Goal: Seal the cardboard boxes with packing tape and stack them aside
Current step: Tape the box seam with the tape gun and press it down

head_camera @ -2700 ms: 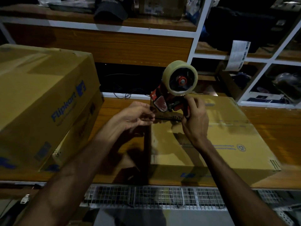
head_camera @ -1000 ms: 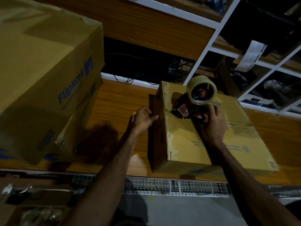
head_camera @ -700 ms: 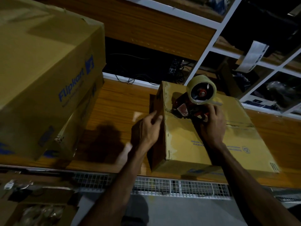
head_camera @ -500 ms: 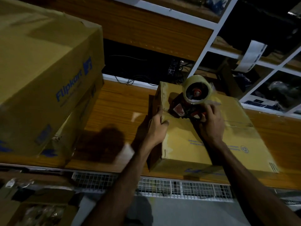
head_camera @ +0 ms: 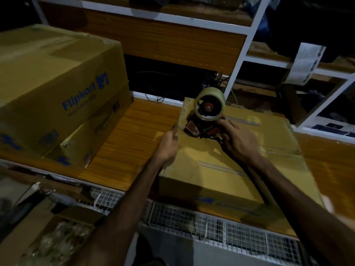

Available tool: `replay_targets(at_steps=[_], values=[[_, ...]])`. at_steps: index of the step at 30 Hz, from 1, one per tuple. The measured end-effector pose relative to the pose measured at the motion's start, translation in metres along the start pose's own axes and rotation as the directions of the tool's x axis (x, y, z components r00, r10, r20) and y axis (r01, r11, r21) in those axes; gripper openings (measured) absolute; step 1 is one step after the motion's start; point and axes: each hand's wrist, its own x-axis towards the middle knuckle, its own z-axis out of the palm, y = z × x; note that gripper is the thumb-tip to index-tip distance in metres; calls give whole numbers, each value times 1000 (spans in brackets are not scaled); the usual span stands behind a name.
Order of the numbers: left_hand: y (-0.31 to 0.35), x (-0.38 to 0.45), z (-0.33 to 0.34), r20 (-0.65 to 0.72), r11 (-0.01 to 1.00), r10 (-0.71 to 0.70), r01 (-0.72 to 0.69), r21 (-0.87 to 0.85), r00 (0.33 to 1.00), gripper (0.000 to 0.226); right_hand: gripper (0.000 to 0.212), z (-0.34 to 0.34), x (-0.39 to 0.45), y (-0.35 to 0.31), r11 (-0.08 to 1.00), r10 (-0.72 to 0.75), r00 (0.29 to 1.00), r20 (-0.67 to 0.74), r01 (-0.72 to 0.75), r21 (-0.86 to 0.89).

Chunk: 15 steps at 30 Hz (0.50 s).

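— What do you see around the tabletop?

— I see white-framed shelving rising behind the tabletop, with dark cables in the recess at its back edge. A white printed label hangs from a shelf, up right.

— And below?

— A wire mesh panel under its front edge.

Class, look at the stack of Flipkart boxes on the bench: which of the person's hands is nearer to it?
Left. The left hand rests at the flat box's left edge, on the side facing the stack. The right hand grips the tape dispenser farther right.
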Motion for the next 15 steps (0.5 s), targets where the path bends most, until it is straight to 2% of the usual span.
replay_targets(at_steps=[7, 12, 15], values=[[13, -9, -1, -13, 1000, -27, 27, -3, 1000, 38, 44, -2, -2, 6, 997, -73, 996, -53, 72, -16], [29, -20, 4, -58, 999, -50, 50, -3, 997, 41, 50, -6, -5, 21, 998, -70, 996, -63, 70, -2], [42, -25, 10, -115, 994, -53, 64, 93, 992, 43, 51, -7, -18, 46, 997, -71, 996, -62, 73, 32]])
